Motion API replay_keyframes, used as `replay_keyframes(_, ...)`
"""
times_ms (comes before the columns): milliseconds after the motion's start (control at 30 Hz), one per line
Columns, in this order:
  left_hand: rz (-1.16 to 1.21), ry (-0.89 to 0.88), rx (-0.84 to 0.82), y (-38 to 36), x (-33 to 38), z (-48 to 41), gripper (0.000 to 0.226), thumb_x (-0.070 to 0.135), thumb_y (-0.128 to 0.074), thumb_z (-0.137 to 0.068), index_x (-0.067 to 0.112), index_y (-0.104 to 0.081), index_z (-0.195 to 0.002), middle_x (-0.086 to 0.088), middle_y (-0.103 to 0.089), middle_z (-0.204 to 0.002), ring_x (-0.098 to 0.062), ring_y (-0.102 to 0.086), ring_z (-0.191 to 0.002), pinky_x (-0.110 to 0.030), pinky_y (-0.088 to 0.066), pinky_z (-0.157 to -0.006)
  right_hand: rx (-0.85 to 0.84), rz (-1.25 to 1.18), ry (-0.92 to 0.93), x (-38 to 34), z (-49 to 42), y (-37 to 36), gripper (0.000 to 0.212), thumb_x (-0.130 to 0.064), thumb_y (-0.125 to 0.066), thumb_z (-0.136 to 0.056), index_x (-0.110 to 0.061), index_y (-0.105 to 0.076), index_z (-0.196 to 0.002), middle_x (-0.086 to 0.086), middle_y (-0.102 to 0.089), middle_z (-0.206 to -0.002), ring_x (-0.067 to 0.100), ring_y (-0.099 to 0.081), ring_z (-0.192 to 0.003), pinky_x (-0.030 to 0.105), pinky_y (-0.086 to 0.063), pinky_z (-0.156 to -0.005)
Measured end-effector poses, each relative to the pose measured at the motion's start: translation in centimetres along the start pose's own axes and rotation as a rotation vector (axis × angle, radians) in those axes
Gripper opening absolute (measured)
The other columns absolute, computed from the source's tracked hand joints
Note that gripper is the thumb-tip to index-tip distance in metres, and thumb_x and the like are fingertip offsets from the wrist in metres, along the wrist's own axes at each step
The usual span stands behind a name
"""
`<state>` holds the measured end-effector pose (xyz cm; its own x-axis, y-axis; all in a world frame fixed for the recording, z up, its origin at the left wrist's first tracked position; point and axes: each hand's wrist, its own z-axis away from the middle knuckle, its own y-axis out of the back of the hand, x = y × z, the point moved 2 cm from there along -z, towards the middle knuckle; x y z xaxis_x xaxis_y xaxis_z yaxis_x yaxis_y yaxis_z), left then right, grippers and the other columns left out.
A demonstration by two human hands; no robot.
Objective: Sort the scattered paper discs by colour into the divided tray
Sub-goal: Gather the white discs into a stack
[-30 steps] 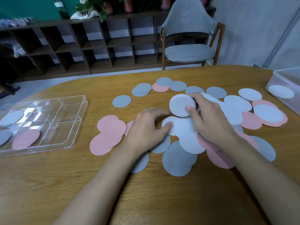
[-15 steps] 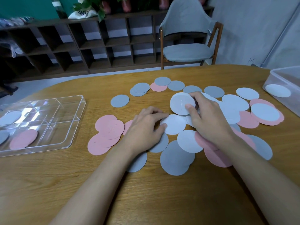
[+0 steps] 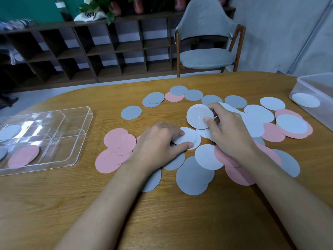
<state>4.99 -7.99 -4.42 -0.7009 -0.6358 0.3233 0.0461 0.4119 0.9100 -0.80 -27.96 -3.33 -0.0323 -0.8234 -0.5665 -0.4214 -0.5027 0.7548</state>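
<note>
Pink, grey and white paper discs lie scattered over the wooden table [image 3: 54,204]. My right hand [image 3: 228,130] holds a stack of white discs [image 3: 197,115] upright between thumb and fingers. My left hand [image 3: 158,143] pinches a white disc [image 3: 187,137] lying on the table just below that stack. A clear divided tray [image 3: 75,141] sits at the left, with a pink disc [image 3: 23,156] in a near compartment and a white disc [image 3: 10,131] behind it. A cluster of pink discs [image 3: 117,148] lies between the tray and my left hand.
A clear plastic box [image 3: 306,82] with one white disc inside stands at the table's right edge. A grey chair [image 3: 205,56] and dark shelving [image 3: 81,51] stand beyond the far edge of the table. Grey discs [image 3: 193,174] lie near my wrists.
My left hand has drawn a white disc out of the pile toward itself and now pinches it. My right hand has kept the white stack in about the same place.
</note>
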Motion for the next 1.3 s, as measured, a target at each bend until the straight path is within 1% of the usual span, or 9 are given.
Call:
replay_keyframes(133,-0.055,-0.119,0.094,0.9,0.4,0.2,0.047,0.054,-0.034,-0.105,0.026,-0.072,-0.103,0.008,-0.073,-0.091,-0.022,-0.066,-0.088,-0.041,-0.054,-0.067,-0.008,-0.038,0.026,-0.2,0.1,0.1,0.03,-0.023,-0.055,-0.104,-0.016,-0.058,-0.133,-0.003,-0.066,-0.104,0.014,-0.058,-0.092,0.027,-0.042,-0.077)
replay_keyframes(300,0.101,-0.104,0.267,1.1,0.0,0.1,0.023,0.026,-0.053,-0.104,0.014,-0.07,-0.097,0.002,-0.069,-0.078,-0.023,-0.062,-0.071,-0.043,-0.052,-0.064,-0.022,-0.088,0.064,-0.6,0.2,0.1,0.033,-0.021,-0.056,-0.104,-0.019,-0.06,-0.136,-0.008,-0.064,-0.094,0.011,-0.06,-0.086,0.028,-0.045,-0.074)
replay_keyframes(467,0.318,0.031,0.36,1.6,0.2,0.1,0.011,0.009,-0.064,-0.094,0.016,-0.072,-0.097,0.007,-0.073,-0.085,-0.013,-0.068,-0.079,-0.033,-0.057,-0.072,-0.022,-0.128,0.124,-0.6,0.2,-0.1,0.039,-0.02,-0.055,-0.104,-0.024,-0.059,-0.142,-0.011,-0.064,-0.088,0.013,-0.063,-0.086,0.029,-0.05,-0.077)
replay_keyframes(667,0.516,0.225,0.367,0.8,0.4,0.0,0.022,0.013,-0.073,-0.091,0.019,-0.076,-0.112,0.015,-0.077,-0.102,0.004,-0.07,-0.096,-0.011,-0.055,-0.079,-0.09,-0.187,0.172,-1.1,0.8,-0.6,0.043,-0.019,-0.052,-0.106,-0.027,-0.054,-0.148,-0.011,-0.065,-0.088,0.01,-0.066,-0.088,0.03,-0.052,-0.081)
replay_keyframes(800,0.522,0.281,0.276,0.2,0.0,-0.2,0.036,0.027,-0.072,-0.092,0.028,-0.073,-0.128,0.021,-0.077,-0.109,0.008,-0.069,-0.103,-0.024,-0.056,-0.095,-0.142,-0.164,0.142,-1.0,0.7,-1.1,0.046,-0.018,-0.044,-0.108,-0.028,-0.046,-0.153,-0.014,-0.06,-0.093,0.004,-0.062,-0.09,0.018,-0.046,-0.078)
replay_keyframes(933,0.495,0.253,0.273,0.0,0.8,0.1,0.034,0.022,-0.071,-0.094,0.025,-0.074,-0.128,0.012,-0.08,-0.097,-0.005,-0.073,-0.092,-0.02,-0.054,-0.089,-0.21,-0.187,0.097,-1.3,0.9,-1.2,0.05,-0.027,-0.039,-0.11,-0.027,-0.034,-0.159,-0.011,-0.055,-0.094,0.001,-0.052,-0.096,0.012,-0.038,-0.075)
replay_keyframes(1033,0.495,0.234,0.292,0.1,1.0,0.2,0.022,0.02,-0.071,-0.095,0.023,-0.076,-0.116,0.002,-0.079,-0.09,-0.017,-0.072,-0.087,-0.027,-0.055,-0.086,-0.233,-0.083,0.134,-1.5,0.9,-1.5,0.055,-0.033,-0.043,-0.108,-0.024,-0.028,-0.161,-0.015,-0.048,-0.097,0.006,-0.048,-0.094,0.021,-0.033,-0.074)
replay_keyframes(1200,0.389,0.195,0.302,-0.1,0.6,0.1,0.026,0.026,-0.073,-0.093,0.024,-0.077,-0.119,0.004,-0.08,-0.099,-0.018,-0.073,-0.09,-0.039,-0.059,-0.086,-0.149,-0.05,0.168,-1.4,0.8,-1.2,0.027,-0.02,-0.054,-0.104,-0.018,-0.057,-0.13,-0.008,-0.061,-0.101,0.005,-0.051,-0.089,0.013,-0.038,-0.071)
replay_keyframes(1300,0.338,0.181,0.243,0.0,0.4,-0.1,0.036,0.039,-0.072,-0.092,0.032,-0.073,-0.127,0.013,-0.078,-0.11,-0.011,-0.071,-0.1,-0.036,-0.056,-0.088,-0.14,-0.067,0.15,-1.2,0.8,-0.8,0.019,-0.021,-0.054,-0.103,-0.022,-0.057,-0.122,-0.007,-0.062,-0.098,0.011,-0.056,-0.089,0.023,-0.044,-0.072)
